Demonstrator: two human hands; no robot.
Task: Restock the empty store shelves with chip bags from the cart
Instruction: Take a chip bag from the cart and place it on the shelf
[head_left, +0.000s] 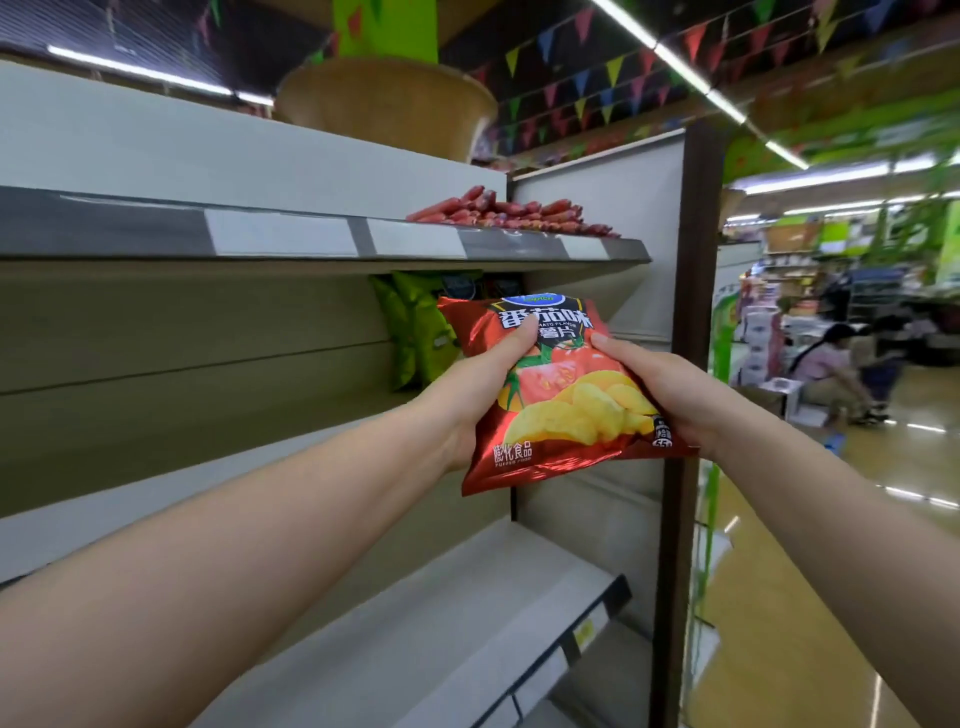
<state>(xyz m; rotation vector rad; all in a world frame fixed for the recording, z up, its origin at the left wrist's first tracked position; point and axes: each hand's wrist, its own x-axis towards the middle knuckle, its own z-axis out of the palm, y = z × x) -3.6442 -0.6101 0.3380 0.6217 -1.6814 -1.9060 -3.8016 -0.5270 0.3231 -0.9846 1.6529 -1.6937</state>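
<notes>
A red tomato-flavour chip bag (566, 405) is held upright in front of the shelving, at the height of the middle shelf's opening. My left hand (478, 384) grips its left side with the thumb across the front. My right hand (654, 389) grips its right side, thumb on the front. Behind the bag, green chip bags (421, 332) stand on the middle shelf against the back panel. The shelf below (467, 613) is bare. The cart is out of view.
The top shelf (519, 244) carries a pile of red sausages (514, 213), with a woven basket (384, 104) above. A dark upright post (691, 312) ends the shelving on the right. Beyond it is an aisle where people crouch by stacked goods (841, 374).
</notes>
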